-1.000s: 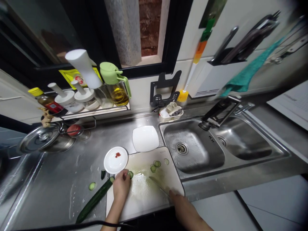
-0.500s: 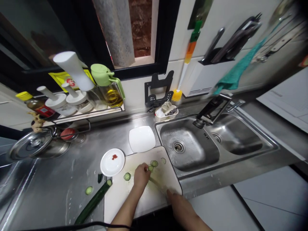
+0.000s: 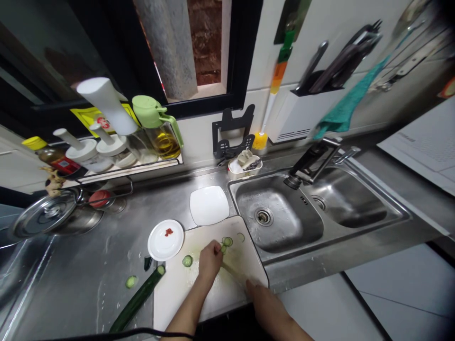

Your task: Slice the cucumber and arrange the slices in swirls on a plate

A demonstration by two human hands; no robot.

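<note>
On the white cutting board (image 3: 170, 303), my left hand (image 3: 211, 258) pinches at a small cucumber slice (image 3: 223, 248). My right hand (image 3: 265, 303) is wrapped round the handle end of a knife (image 3: 232, 271), whose blurred blade points toward my left fingers. Several thin slices (image 3: 227, 241) lie just beyond my left fingertips, and another slice (image 3: 187, 261) rests left of that hand. A long cut cucumber (image 3: 138, 299) leans with its pale end on the board's left edge. Beside it on the steel counter are a slice (image 3: 131, 282) and a dark green end piece (image 3: 147, 263).
A round plate (image 3: 159, 251) with a bit of red food touches the board's upper left. Behind the board sits a square white plate (image 3: 209, 206). The double sink (image 3: 280, 213) is at the right. A shelf of seasoning bottles (image 3: 142, 166) and a lidded pot (image 3: 78, 220) stand left.
My left hand has shifted very slightly right, covering more of the slice at its fingertips. The view has moved a little; the rest looks the same.
</note>
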